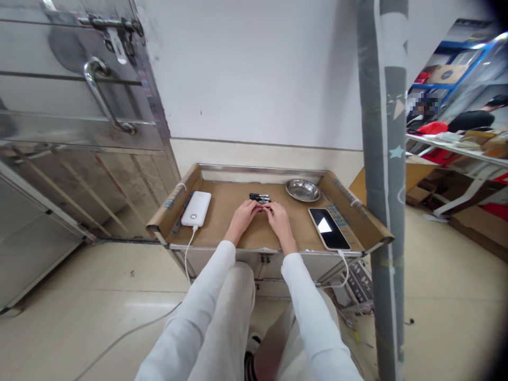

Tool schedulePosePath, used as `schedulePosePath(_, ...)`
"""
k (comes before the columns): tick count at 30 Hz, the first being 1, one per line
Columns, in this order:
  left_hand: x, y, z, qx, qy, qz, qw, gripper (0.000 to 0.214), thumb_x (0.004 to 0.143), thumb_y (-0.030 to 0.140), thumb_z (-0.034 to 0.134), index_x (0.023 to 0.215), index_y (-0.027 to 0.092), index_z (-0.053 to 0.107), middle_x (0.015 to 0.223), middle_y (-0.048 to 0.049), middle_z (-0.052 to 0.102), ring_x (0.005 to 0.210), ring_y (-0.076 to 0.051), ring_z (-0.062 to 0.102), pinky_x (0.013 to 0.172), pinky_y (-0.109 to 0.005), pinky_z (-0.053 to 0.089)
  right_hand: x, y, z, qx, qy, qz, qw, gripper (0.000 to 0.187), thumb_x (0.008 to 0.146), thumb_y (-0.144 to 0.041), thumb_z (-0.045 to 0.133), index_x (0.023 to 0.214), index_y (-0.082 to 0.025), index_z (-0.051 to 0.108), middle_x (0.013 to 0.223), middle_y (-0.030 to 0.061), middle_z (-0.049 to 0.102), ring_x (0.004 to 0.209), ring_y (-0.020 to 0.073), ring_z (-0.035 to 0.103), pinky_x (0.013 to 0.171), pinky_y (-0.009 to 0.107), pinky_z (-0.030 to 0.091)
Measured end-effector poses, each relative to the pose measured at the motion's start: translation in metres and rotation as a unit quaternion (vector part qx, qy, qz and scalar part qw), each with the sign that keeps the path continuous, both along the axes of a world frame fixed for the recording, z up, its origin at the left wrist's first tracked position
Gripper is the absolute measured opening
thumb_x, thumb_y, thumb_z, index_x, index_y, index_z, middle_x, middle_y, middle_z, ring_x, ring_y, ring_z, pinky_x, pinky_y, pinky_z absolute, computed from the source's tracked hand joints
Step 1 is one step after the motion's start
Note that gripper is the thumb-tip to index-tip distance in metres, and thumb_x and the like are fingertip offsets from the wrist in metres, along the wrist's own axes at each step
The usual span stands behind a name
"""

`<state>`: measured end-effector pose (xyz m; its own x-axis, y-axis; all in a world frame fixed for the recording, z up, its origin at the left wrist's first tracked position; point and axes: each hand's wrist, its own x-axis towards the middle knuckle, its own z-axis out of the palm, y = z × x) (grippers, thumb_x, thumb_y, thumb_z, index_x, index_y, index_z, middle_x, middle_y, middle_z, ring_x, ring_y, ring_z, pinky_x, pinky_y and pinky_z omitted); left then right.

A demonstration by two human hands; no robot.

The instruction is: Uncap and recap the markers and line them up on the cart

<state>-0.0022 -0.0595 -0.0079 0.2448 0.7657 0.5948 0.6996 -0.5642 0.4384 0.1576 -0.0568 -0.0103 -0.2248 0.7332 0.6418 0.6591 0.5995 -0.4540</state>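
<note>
Both hands meet at the middle of a cardboard-lined cart top [226, 196]. My left hand [243, 216] has its fingers drawn together, their tips almost touching those of my right hand [279, 217]. The right hand is closed in the same way. Whatever the fingertips hold, if anything, is too small and covered to make out. Just beyond them lie several black markers [259, 196], side by side, partly hidden by the fingers.
On the left lies a white power bank [196, 208] with a cable. A round metal dish [302, 190] stands at the back right, and a phone [329, 229] with a cable lies nearer. A wrapped grey pole [383, 185] rises beside the cart. People sit farther right.
</note>
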Motion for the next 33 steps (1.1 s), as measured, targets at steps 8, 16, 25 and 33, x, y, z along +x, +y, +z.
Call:
schedulePosePath(8,0.0005,0.0004,-0.0013,-0.035,-0.012,0.021,0.999,0.01,0.091,0.025,0.048,0.099,0.021,0.052,0.095,-0.0026,0.063,0.089,-0.016,0.059,0.082,-0.029,0.046,-0.0012,0.0008,-0.0011,-0.053,-0.045,0.007,0.998,0.027,0.093,-0.026,0.04,0.104,-0.023,0.064,0.102,0.0056,0.067,0.092,0.0203,0.057,0.085,0.033,0.043)
schedulePosePath(16,0.0027,-0.0022,0.0028,-0.016,0.094,0.032,0.995,0.019,0.087,0.031,0.055,0.103,0.021,0.057,0.102,-0.005,0.062,0.097,-0.022,0.053,0.085,-0.036,0.041,0.0009,0.0008,0.0004,-0.016,-0.05,-0.115,0.992,0.026,0.094,-0.028,0.04,0.101,-0.02,0.063,0.095,0.0074,0.067,0.084,0.0201,0.056,0.08,0.031,0.038)
schedulePosePath(25,0.0021,0.0002,0.0027,-0.004,0.108,0.044,0.993,0.018,0.091,0.033,0.049,0.09,0.02,0.061,0.091,-0.0052,0.061,0.09,-0.02,0.052,0.086,-0.034,0.04,0.0033,0.0024,-0.0043,-0.018,-0.059,-0.166,0.984,0.027,0.094,-0.027,0.038,0.096,-0.018,0.064,0.089,0.0091,0.067,0.083,0.0209,0.053,0.078,0.031,0.035)
schedulePosePath(33,0.0018,0.0,0.0025,0.03,0.106,0.096,0.989,0.019,0.092,0.032,0.045,0.096,0.021,0.059,0.096,-0.0063,0.059,0.092,-0.021,0.052,0.083,-0.034,0.04,0.0003,-0.0023,0.0027,-0.011,-0.06,-0.093,0.994,0.027,0.092,-0.026,0.04,0.105,-0.022,0.063,0.098,0.0067,0.067,0.09,0.0215,0.055,0.082,0.033,0.039)
